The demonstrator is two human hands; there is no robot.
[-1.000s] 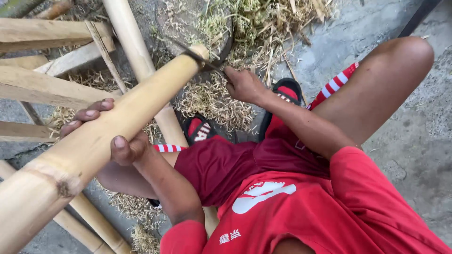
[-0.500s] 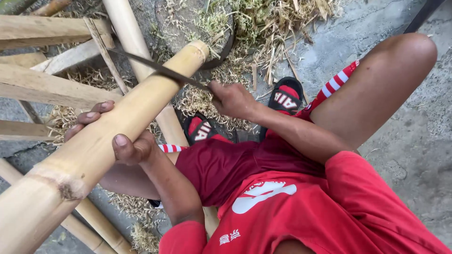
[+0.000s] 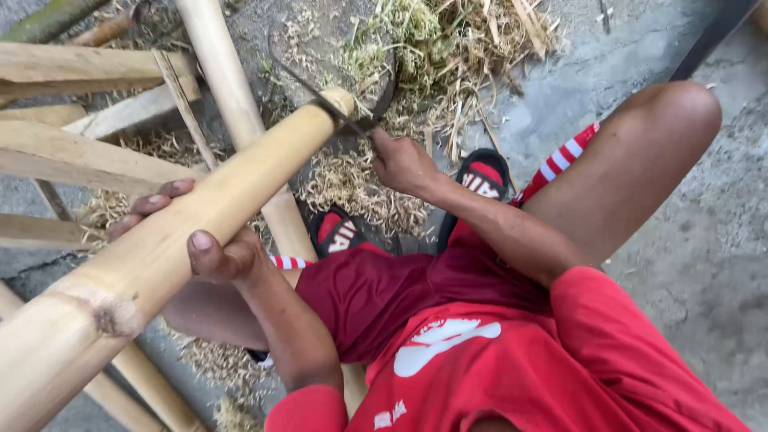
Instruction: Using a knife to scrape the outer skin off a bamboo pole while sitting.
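- Workpiece: a thick bamboo pole [image 3: 184, 240] lies on a diagonal. Its long axis runs from the lower-left corner of the view, nearest the camera, up and to the right; the cut end [image 3: 342, 101] sits raised over the concrete ground [image 3: 624, 104].
- Left hand [image 3: 196, 240]: wrapped around the pole at about mid-length. The fingers curl over the far side and the thumb presses on the near side, so the hand is closed on the pole and steadies it above the person's left thigh.
- Right hand [image 3: 404, 164]: closed around the handle of a dark blade [image 3: 332, 100]; the handle itself is hidden inside the fist. This hand lies just to the right of the pole's cut end and is the nearer hand to that end.
- Key relation: the blade lies across the pole's long axis, touching the tip at its upper edge. The pole's end therefore lies up and to the left of the right hand's fingers.
- Beneath the tip: a heap of pale shavings [image 3: 352, 188] on the ground, beside two red-and-black sandals [image 3: 480, 176].
- Surroundings: further bamboo lengths [image 3: 72, 68] lie stacked along the left edge of the ground; one slimmer pole [image 3: 224, 72] passes under the workpiece.
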